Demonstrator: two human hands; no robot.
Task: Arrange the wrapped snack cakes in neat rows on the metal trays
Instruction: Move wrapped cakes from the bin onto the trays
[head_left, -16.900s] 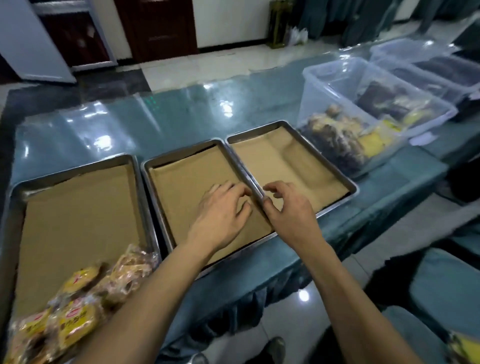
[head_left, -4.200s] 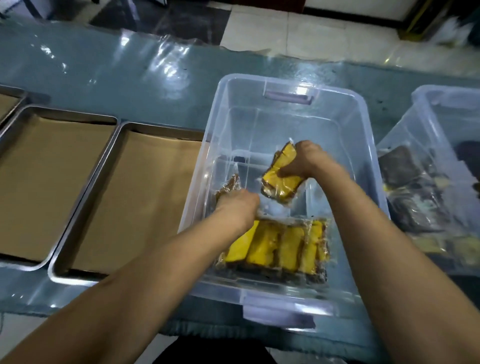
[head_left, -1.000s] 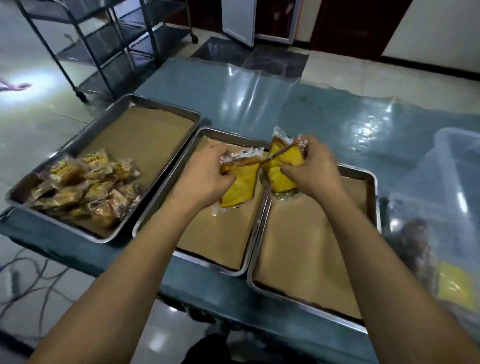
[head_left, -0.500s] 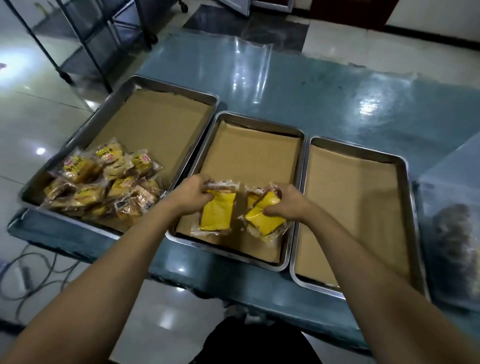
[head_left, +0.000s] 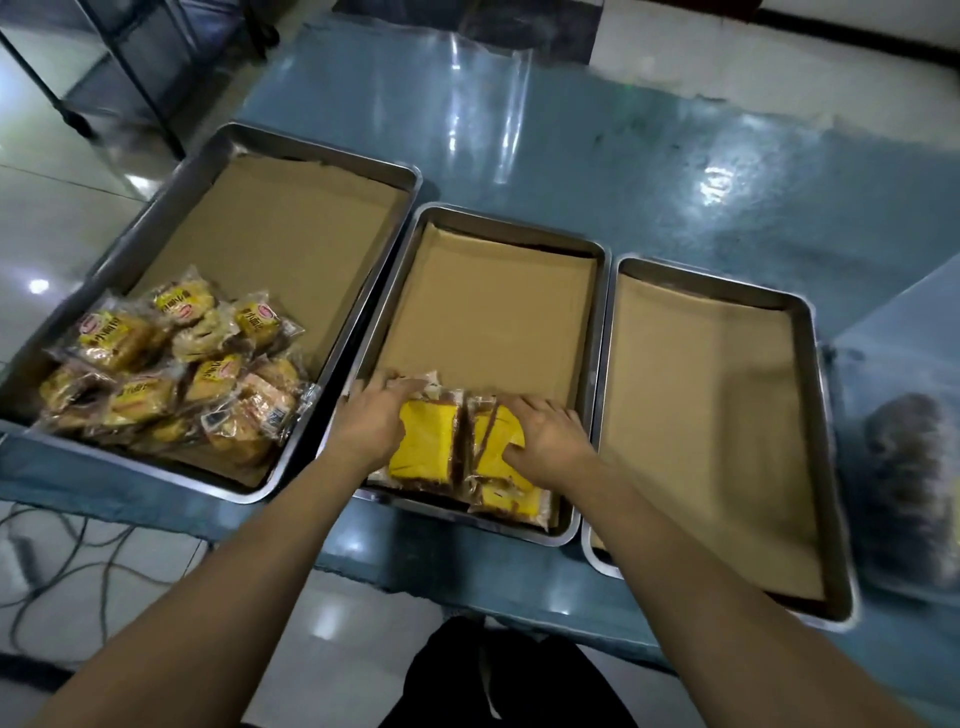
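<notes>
- Two yellow wrapped cakes are lying side by side, touching, at the near end of the middle tray (head_left: 498, 322): the left cake (head_left: 423, 449) and the right cake (head_left: 501, 462). They are starting a first row, so the job is looking barely begun.
- The left tray (head_left: 291, 156) is holding a loose heap of packets (head_left: 171, 374) that is waiting to be lined up; the right tray (head_left: 727, 415) is showing only its brown paper.
- The left hand (head_left: 371, 423) is lying flat, fingers spread, against its cake's left edge.
- The right hand (head_left: 545, 434) is pressing open-palmed on the right cake; neither hand is gripping.
</notes>
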